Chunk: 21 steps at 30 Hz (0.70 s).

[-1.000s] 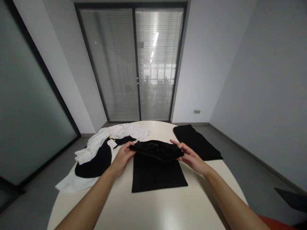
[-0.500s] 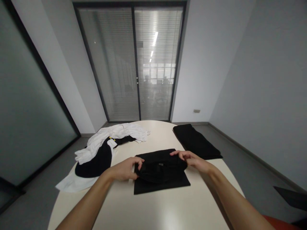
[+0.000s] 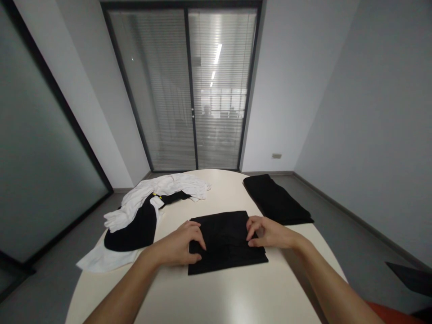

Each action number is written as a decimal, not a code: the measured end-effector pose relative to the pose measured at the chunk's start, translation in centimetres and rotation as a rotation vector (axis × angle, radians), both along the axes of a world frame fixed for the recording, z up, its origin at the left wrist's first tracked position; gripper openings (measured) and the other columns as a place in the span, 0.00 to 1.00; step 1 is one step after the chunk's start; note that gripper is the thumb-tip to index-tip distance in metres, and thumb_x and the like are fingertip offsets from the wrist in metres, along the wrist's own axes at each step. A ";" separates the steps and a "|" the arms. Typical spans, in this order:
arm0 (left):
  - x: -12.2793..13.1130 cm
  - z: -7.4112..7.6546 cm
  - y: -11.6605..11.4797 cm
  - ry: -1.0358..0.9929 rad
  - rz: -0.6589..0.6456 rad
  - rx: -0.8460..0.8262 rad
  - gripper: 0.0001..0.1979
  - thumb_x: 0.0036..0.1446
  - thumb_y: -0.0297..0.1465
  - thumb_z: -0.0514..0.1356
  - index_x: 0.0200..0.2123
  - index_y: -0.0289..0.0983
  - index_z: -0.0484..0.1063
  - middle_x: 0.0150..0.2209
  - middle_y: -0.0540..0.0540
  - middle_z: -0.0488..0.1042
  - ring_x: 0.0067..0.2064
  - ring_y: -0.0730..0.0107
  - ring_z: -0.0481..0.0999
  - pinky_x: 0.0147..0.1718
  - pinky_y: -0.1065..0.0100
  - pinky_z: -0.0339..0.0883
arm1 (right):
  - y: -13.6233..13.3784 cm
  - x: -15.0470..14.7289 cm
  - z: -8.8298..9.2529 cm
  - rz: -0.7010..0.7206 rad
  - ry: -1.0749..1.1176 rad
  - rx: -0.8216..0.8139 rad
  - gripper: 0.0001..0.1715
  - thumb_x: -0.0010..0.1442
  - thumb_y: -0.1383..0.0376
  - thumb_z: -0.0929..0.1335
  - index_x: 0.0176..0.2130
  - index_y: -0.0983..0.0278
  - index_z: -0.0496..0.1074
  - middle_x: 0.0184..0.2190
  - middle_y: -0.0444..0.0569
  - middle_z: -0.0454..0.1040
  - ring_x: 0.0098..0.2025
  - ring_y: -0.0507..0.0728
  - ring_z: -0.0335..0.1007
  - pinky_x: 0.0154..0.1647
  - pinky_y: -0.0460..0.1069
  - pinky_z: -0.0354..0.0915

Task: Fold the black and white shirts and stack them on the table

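Cloth (image 3: 222, 238) flatter, half-curled L hand (image 3: 180, 243) atop

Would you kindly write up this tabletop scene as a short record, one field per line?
Centre: folded black cloth, lying on the pale table
Left hand: thumb and fingertips apart, at the cloth's left side
Right hand: at the cloth's right side; unclear whether it pinches
Far right: another folded black cloth
Left side: loose white clothes and dark clothing
Background: glass panels with blinds
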<state>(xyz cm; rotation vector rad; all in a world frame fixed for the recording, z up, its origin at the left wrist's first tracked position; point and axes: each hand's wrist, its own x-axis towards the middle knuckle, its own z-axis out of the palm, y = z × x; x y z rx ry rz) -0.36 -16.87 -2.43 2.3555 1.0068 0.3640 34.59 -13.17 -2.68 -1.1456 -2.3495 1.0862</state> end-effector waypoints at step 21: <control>0.8 -2.2 0.6 0.169 0.144 0.078 0.49 0.52 0.52 0.66 0.71 0.49 0.48 0.74 0.41 0.38 0.73 0.41 0.38 0.67 0.40 0.38 | 1.0 -2.1 -3.2 -0.279 -0.296 0.367 0.35 0.68 0.44 0.57 0.68 0.52 0.58 0.69 0.50 0.57 0.72 0.68 0.45 0.69 0.67 0.48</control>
